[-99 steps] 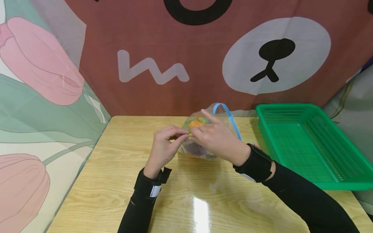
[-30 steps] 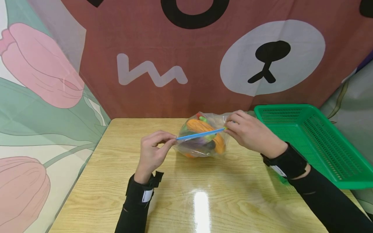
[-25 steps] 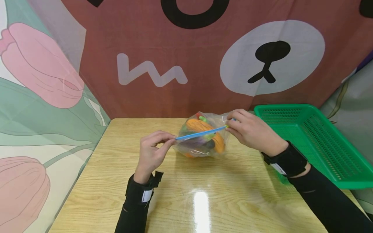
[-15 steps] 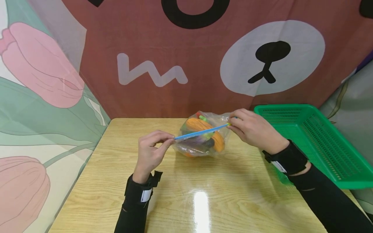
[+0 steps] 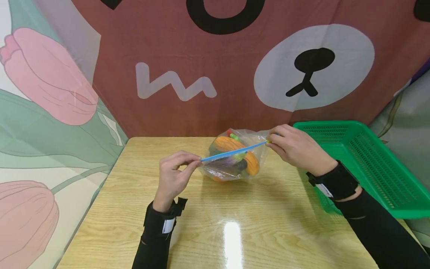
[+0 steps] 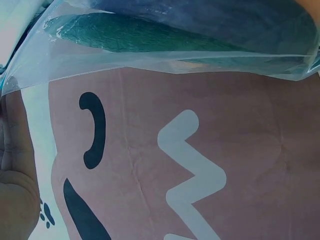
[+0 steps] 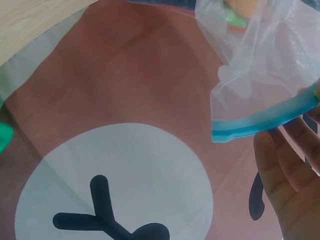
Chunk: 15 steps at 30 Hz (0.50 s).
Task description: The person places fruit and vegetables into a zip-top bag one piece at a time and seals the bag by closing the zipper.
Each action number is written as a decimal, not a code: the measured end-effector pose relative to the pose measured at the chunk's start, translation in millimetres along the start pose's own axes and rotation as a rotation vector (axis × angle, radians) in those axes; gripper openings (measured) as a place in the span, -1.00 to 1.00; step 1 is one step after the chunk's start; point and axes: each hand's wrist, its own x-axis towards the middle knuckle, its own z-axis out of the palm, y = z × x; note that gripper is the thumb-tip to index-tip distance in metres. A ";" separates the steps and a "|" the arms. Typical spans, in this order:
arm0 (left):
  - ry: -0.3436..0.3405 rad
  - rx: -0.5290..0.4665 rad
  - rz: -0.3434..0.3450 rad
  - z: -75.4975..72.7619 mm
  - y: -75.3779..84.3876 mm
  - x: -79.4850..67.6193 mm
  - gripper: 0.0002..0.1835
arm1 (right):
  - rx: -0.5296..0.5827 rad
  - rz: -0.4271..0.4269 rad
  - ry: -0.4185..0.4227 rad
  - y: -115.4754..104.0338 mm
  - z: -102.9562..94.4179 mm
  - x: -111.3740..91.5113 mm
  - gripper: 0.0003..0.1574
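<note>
A clear slider zip bag (image 5: pixel 220 172) stands at the table's far middle, with a blue zip strip (image 5: pixel 231 152) across its top. Inside, through the plastic, I see orange ribbed pieces (image 5: pixel 252 164), a dark purple piece (image 5: pixel 224 161) and a long green piece (image 6: pixel 145 35). My left hand (image 5: pixel 175 175) pinches the strip's left end between thumb and fingers. Near the right end, my right hand (image 5: pixel 300 151) pinches the small yellow slider (image 5: pixel 267 141), partly hidden by the fingertips. The strip runs taut between both hands; its right end (image 7: pixel 225 131) shows in the right wrist view.
A green plastic basket (image 5: pixel 396 157) stands at the right, close beside my right forearm. The wooden table (image 5: pixel 201 224) ends at a brown cloth backdrop (image 5: pixel 161 116) behind the bag. A flowered cloth (image 5: pixel 30 149) hangs on the left.
Earlier both hands were together at the bag's left end and the blue strip gaped in a loop. My right hand has moved rightward with the slider; the strip is now straight. The left hand barely moved.
</note>
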 end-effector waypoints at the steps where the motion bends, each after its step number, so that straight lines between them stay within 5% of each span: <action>1: 0.002 0.003 0.001 0.0 -0.1 -0.1 -0.87 | -0.001 0.002 -0.003 0.9 -0.3 -0.8 -0.83; 4: 0.007 0.010 0.001 0.0 -0.2 -0.6 -0.86 | -0.006 0.010 -0.012 3.8 -1.0 -3.9 -0.78; 9: 0.011 0.019 0.000 -0.8 -0.4 -0.7 -0.87 | -0.015 0.009 -0.001 8.7 -1.1 -8.9 -0.28; 15: 0.019 0.013 0.004 -2.0 -0.2 0.0 -0.88 | -0.008 0.026 0.012 16.0 -1.3 -13.6 -0.25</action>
